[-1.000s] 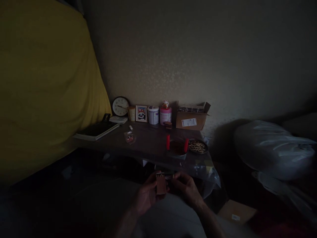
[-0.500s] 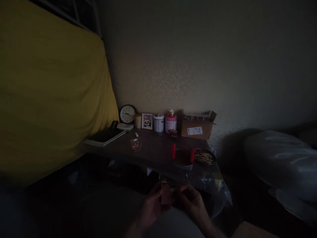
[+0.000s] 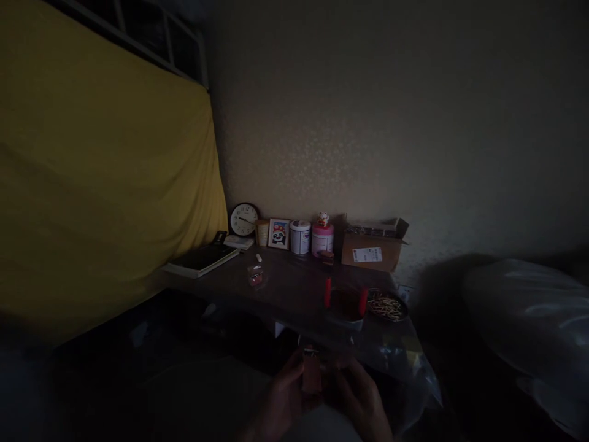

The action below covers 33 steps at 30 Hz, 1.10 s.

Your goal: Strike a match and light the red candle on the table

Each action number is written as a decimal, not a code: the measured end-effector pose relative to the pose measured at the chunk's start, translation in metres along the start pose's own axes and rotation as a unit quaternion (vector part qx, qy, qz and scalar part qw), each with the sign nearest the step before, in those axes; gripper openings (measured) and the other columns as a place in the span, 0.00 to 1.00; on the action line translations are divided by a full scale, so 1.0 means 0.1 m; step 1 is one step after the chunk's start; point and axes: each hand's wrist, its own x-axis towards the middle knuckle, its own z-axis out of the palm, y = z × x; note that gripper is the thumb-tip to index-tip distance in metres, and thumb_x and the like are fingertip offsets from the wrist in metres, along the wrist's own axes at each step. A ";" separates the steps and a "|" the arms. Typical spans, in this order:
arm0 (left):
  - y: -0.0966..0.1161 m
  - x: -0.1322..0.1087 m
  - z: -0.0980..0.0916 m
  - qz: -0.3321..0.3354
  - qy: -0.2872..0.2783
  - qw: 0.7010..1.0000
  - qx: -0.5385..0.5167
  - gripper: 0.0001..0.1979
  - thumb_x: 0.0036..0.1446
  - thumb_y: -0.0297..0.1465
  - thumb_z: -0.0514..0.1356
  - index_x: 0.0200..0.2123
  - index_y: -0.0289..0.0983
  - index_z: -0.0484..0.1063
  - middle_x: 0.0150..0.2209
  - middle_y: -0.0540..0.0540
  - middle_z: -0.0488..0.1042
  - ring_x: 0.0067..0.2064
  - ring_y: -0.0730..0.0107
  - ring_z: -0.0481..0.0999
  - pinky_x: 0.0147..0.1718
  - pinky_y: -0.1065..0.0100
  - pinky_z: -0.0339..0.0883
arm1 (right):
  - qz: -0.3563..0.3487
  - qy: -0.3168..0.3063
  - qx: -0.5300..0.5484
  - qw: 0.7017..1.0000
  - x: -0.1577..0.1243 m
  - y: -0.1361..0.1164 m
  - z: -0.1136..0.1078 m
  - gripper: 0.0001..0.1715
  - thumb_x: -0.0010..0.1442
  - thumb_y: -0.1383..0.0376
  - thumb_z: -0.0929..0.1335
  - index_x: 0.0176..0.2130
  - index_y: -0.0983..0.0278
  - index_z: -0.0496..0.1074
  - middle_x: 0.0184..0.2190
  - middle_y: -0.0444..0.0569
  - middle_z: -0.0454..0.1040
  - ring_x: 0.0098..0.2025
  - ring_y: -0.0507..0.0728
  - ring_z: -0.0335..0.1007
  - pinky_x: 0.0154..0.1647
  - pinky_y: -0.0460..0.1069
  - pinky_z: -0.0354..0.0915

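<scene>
My left hand (image 3: 283,393) is closed around a small brownish matchbox (image 3: 311,376), held upright below the table's front edge. Pale match ends show at its top. Close to the box's right side is my right hand (image 3: 361,393), fingers bent together; the dim light hides what is between them. Past the hands, a round dish (image 3: 387,306) full of loose matchsticks stands on the table. Beside it sits a dark shallow pan (image 3: 345,312) with two upright red pieces at its sides. Farther left lies a small clear pack (image 3: 255,277) with reddish contents.
On the table (image 3: 289,276), along the wall, stand a clock (image 3: 243,219), a panda picture frame (image 3: 278,234), a white tub (image 3: 300,237), a pink tub (image 3: 323,239) and an open cardboard box (image 3: 370,248). A yellow curtain (image 3: 115,184) hangs left; a plastic-covered bulk (image 3: 529,319) lies right.
My right hand has drawn in closer to the matchbox, its fingertips lower and darker. The head view has tilted slightly up and left, so the scene sits lower and farther right.
</scene>
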 end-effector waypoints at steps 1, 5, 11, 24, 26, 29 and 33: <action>0.01 0.00 0.01 0.002 -0.003 1.000 -0.003 0.13 0.55 0.32 0.56 0.45 0.41 0.69 0.39 0.44 0.74 0.40 0.64 0.74 0.37 0.65 0.63 | -0.004 -0.004 -0.010 1.000 0.00 -0.02 0.00 0.12 0.60 0.55 0.62 0.37 0.60 0.67 0.36 0.49 0.72 0.36 0.57 0.71 0.35 0.49 0.69; 0.03 -0.01 0.08 0.005 -0.023 1.000 -0.015 0.11 0.55 0.33 0.56 0.42 0.40 0.71 0.40 0.43 0.74 0.43 0.62 0.73 0.40 0.64 0.62 | -0.058 -0.030 -0.076 0.995 -0.01 -0.08 0.02 0.14 0.58 0.58 0.65 0.45 0.58 0.65 0.44 0.49 0.71 0.45 0.59 0.69 0.46 0.51 0.67; 0.00 -0.01 0.07 0.008 -0.021 1.000 -0.014 0.12 0.56 0.30 0.55 0.44 0.42 0.70 0.38 0.45 0.75 0.39 0.65 0.74 0.33 0.69 0.62 | -0.106 -0.051 -0.126 0.985 -0.02 -0.06 0.06 0.30 0.53 0.61 0.69 0.54 0.53 0.59 0.52 0.49 0.67 0.53 0.61 0.65 0.50 0.52 0.65; 0.00 -0.03 0.02 -0.004 -0.022 1.000 0.000 0.12 0.58 0.30 0.52 0.45 0.40 0.70 0.38 0.44 0.75 0.39 0.66 0.74 0.34 0.67 0.63 | -0.095 -0.054 -0.170 0.979 -0.05 0.00 0.05 0.30 0.55 0.58 0.67 0.56 0.55 0.58 0.54 0.50 0.65 0.54 0.61 0.63 0.51 0.51 0.65; 0.00 -0.03 0.03 -0.006 -0.023 1.000 -0.001 0.13 0.58 0.29 0.52 0.45 0.40 0.69 0.39 0.43 0.75 0.39 0.66 0.74 0.34 0.68 0.63 | -0.088 -0.062 -0.165 0.981 -0.05 -0.04 0.06 0.29 0.55 0.58 0.67 0.55 0.56 0.59 0.53 0.50 0.66 0.52 0.60 0.65 0.49 0.51 0.66; 0.00 -0.03 0.03 -0.010 -0.021 1.000 -0.002 0.13 0.58 0.29 0.52 0.46 0.39 0.69 0.39 0.43 0.74 0.39 0.65 0.73 0.34 0.68 0.63 | -0.088 -0.057 -0.166 0.980 -0.06 -0.06 0.07 0.28 0.55 0.59 0.68 0.54 0.56 0.59 0.51 0.50 0.67 0.51 0.60 0.65 0.48 0.50 0.66; -0.02 -0.02 0.00 -0.002 -0.020 1.000 0.007 0.12 0.58 0.31 0.52 0.41 0.36 0.72 0.34 0.44 0.74 0.37 0.66 0.73 0.33 0.68 0.62 | -0.095 -0.056 -0.175 0.978 -0.05 -0.03 0.08 0.24 0.56 0.59 0.67 0.52 0.56 0.61 0.49 0.49 0.68 0.50 0.59 0.65 0.48 0.50 0.65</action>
